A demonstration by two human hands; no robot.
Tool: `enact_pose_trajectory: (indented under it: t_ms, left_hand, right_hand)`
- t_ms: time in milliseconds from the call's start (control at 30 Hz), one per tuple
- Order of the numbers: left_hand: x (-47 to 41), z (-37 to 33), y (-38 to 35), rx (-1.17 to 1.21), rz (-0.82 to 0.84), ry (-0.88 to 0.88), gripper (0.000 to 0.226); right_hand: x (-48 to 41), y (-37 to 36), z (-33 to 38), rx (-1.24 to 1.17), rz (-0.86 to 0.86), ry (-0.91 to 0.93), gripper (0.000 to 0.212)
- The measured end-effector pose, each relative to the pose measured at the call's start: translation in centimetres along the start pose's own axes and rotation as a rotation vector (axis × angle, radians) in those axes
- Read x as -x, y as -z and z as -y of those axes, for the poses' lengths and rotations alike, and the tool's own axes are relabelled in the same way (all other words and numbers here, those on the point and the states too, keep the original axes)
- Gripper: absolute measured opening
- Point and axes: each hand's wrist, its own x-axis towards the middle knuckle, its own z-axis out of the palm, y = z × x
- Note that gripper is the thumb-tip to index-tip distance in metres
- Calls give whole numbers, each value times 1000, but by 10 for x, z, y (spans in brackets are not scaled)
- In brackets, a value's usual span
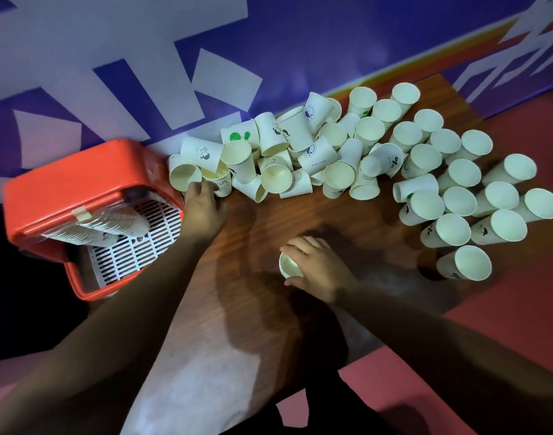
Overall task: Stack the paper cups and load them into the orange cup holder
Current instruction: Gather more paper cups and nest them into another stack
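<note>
Several white paper cups lie tumbled in a heap [281, 152] along the far edge of a brown wooden table [259, 240]; more stand mouth-down in a group [463, 196] at the right. My left hand [203, 208] reaches to the left end of the heap, fingers on a cup [217, 180] beside another open-mouthed cup [184, 177]. My right hand [313, 268] grips a single cup [288, 265] lying with its mouth toward the left, near the table's middle. The orange cup holder [80, 189] sits at the left, with a stack of cups [112, 227] lying inside on a white grid.
A blue and white printed wall [143, 73] runs right behind the cups. Red floor [520, 324] shows to the right of and below the table. One cup [466, 267] stands alone at the table's right front.
</note>
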Motion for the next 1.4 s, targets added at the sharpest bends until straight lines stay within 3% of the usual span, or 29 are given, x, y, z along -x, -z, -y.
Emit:
enact_pose_trajectory:
  t_ms: [167,300,533,733,900,1200,1400]
  left_hand:
    - [-21,-6,3,7,-91,-13,47]
    - [-41,-8,11,-120,-136,-96,60]
    - [-90,-3,18,-310,70,-71,91]
    - [-114,7,21,-650,139,-175,83]
    - [-114,13,22,-810,101,-294,78]
    - [-97,15,34,-520,5,-320,74]
    - [-67,7,44,-103,-136,-302,65]
  right_hand:
    - [-3,-3,-6,-70,31,-99,78]
    - [-15,18,-19,-179,-35,-213,70]
    - [-82,41,-43,-89,-197,-342,63]
    - [-140,49,-43,78,-91,-287,91]
    - [-154,40,-36,205,3,-234,94]
    - [-158,31,-38,195,-4,-207,77]
    - [-137,47,-33,-94,-248,-217,72]
